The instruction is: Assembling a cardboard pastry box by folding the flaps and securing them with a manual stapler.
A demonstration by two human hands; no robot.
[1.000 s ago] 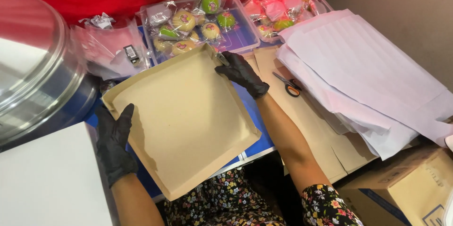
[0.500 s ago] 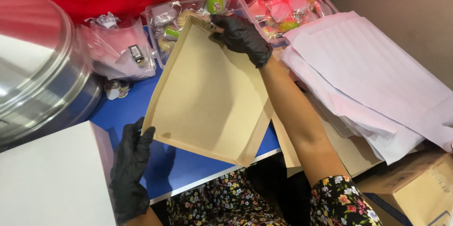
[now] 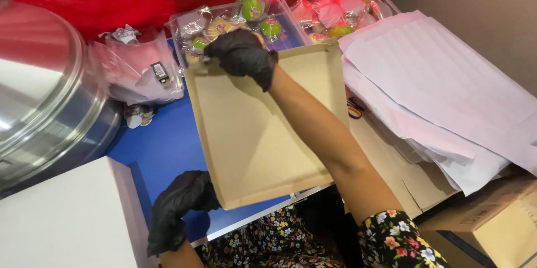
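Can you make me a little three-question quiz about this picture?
1. True or false: both hands wear black gloves.
2. Which hand grips the far edge of the tray? A) left hand B) right hand
3. Fill in: the paper stack lies to the tray's ____ side.

Key:
1. True. The left hand and right hand are both gloved.
2. B. The left hand is at the near corner; whether it grips is unclear.
3. Right.

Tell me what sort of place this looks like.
Probably a sweets or snack packing stall: clear tubs of wrapped treats, a flat cardboard box tray held by gloved hands, and stacked white paper sheets.
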